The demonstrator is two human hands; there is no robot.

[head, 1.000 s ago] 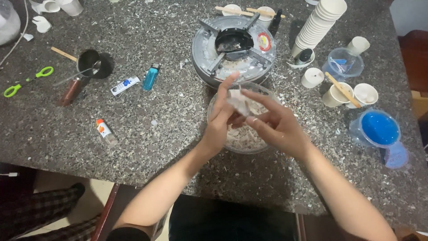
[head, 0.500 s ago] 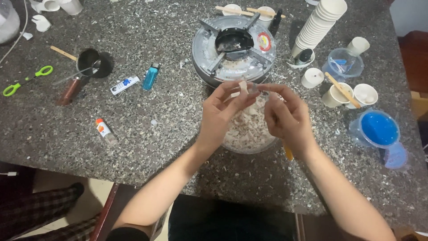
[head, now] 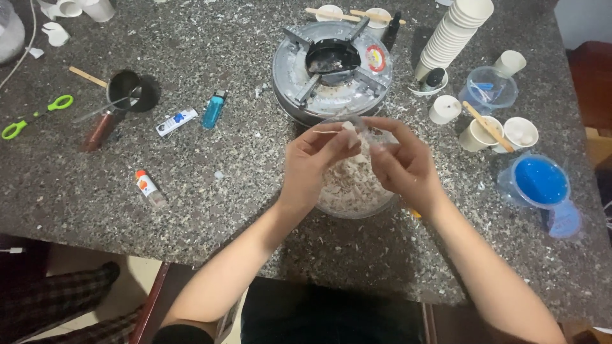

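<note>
Shifting since before: left hand and right hand lower and closer together, over the bowl.
Wax piece: small, pale, pinched between both hands' fingertips above the bowl.
Bowl: clear, full of whitish shavings, just before the round burner.
Hands: fingers curled, thumbs and forefingers closed on the piece.
</note>
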